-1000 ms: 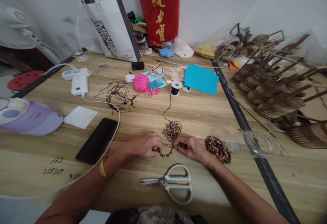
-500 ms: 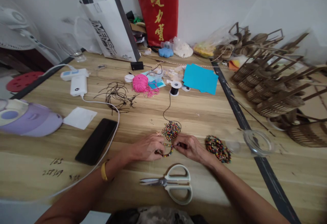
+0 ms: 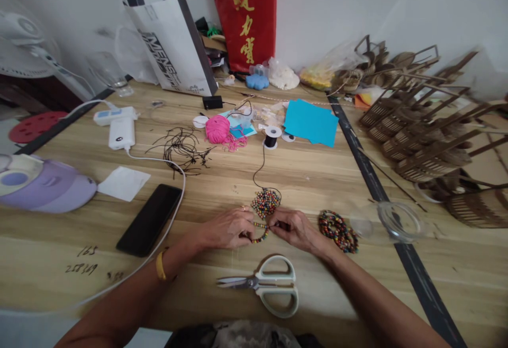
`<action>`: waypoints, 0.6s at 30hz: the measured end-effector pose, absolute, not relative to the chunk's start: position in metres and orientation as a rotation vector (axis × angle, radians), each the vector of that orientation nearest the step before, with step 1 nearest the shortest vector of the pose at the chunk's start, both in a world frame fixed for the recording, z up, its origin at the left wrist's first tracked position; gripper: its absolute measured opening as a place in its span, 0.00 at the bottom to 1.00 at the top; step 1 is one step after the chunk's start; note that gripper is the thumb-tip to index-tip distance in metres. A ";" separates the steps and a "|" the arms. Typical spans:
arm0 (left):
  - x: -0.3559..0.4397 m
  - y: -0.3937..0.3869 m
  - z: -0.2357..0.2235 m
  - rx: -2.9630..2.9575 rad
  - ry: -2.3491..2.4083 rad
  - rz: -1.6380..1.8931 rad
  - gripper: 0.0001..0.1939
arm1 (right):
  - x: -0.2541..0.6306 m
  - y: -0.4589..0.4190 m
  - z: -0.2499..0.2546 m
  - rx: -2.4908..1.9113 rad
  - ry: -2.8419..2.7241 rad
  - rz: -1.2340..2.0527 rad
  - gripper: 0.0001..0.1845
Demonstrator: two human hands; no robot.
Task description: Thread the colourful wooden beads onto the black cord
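Observation:
Between my hands a curved string of coloured beads (image 3: 261, 239) rests close to the table. My left hand (image 3: 234, 229) is closed on its left end, thumb and fingers pinched together. At its other end my right hand (image 3: 291, 227) pinches the black cord, whose tip is too small to make out. Just beyond lies a pile of loose multicoloured beads (image 3: 265, 203). Black cord runs from a white spool (image 3: 272, 137) past that pile toward my right hand. Finished-looking beaded loops (image 3: 338, 231) lie right of my right hand. Scissors (image 3: 260, 283) with pale handles lie nearer me.
On the left are a black phone (image 3: 149, 221), a white cable (image 3: 184, 179) and cut black cords (image 3: 180, 149). Pink yarn (image 3: 217, 129) and blue sheets (image 3: 311, 122) lie farther back. Small woven baskets (image 3: 420, 147) are stacked at right, near a clear round lid (image 3: 400, 221).
Almost nothing differs. My left fingers have shifted very slightly at the beaded string; both hands keep their places.

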State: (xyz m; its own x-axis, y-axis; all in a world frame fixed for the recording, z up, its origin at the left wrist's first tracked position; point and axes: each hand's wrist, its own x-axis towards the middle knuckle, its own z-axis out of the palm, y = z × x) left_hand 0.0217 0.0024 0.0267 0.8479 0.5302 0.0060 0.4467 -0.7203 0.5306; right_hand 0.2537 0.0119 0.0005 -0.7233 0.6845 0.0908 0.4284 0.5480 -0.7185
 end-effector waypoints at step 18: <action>0.022 0.002 0.025 2.538 0.738 0.166 0.04 | 0.254 0.012 0.000 -0.913 -2.424 0.971 0.06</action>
